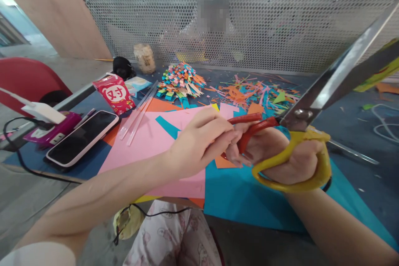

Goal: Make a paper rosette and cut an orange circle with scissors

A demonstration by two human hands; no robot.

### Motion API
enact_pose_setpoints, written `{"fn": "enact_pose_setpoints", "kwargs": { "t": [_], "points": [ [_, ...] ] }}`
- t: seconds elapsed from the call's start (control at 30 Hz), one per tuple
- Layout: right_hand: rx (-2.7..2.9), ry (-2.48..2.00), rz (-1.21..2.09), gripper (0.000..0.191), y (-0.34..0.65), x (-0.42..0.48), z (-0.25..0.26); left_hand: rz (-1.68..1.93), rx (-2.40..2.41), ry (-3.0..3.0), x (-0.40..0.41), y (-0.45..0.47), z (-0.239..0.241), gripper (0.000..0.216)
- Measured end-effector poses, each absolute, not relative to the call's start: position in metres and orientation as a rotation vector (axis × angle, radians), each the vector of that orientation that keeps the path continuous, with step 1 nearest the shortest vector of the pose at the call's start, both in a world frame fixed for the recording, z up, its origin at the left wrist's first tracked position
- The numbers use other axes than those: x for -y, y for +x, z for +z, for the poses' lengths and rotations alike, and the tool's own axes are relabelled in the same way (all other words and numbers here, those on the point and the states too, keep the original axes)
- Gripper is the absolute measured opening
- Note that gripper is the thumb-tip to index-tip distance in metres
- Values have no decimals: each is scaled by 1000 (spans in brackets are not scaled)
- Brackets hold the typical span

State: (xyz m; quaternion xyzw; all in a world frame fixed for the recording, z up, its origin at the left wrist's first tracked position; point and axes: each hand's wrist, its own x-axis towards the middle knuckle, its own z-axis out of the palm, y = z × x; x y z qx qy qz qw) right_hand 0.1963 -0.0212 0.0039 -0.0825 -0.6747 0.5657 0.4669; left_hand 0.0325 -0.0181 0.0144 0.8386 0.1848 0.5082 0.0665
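My right hand (289, 162) is closed through the yellow handle of a large pair of scissors (324, 87), whose steel blades point up to the right. A yellow-green paper strip (377, 75) lies by the blades at the right edge. My left hand (199, 141) is closed in a pinch on a rolled red paper strip (249, 126), held against the fingers of my right hand just below the scissor pivot. Under both hands lie a pink sheet (149, 141) and a teal sheet (249, 199).
A phone (82, 137) lies left beside a magenta object (52, 133), a cable and a red packet (114, 93). Clear strips (140, 112), a folded multicoloured paper pile (181, 81) and scattered scraps (252, 91) lie ahead. A perforated metal screen (249, 16) stands behind, a person beyond it.
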Motion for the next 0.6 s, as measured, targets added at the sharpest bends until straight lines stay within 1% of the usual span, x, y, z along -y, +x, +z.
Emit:
{"fn": "enact_pose_setpoints", "kwargs": {
  "t": [0.1, 0.27, 0.4, 0.6],
  "points": [
    [1687, -255, 1411, 62, 199, 22, 7, 1569, -581, 2552, 14, 30, 14, 16],
    [1654, -297, 1445, 74, 204, 23, 11, 1688, -837, 2548, 0, 21, 18, 24],
    [1540, -208, 1516, 72, 206, 23, 7, 1742, -849, 2522, -3, 18, 19, 24],
    [1499, -243, 1630, 64, 208, 24, 8, 1609, -536, 2603, 8, 23, 20, 11]
  ]
}}
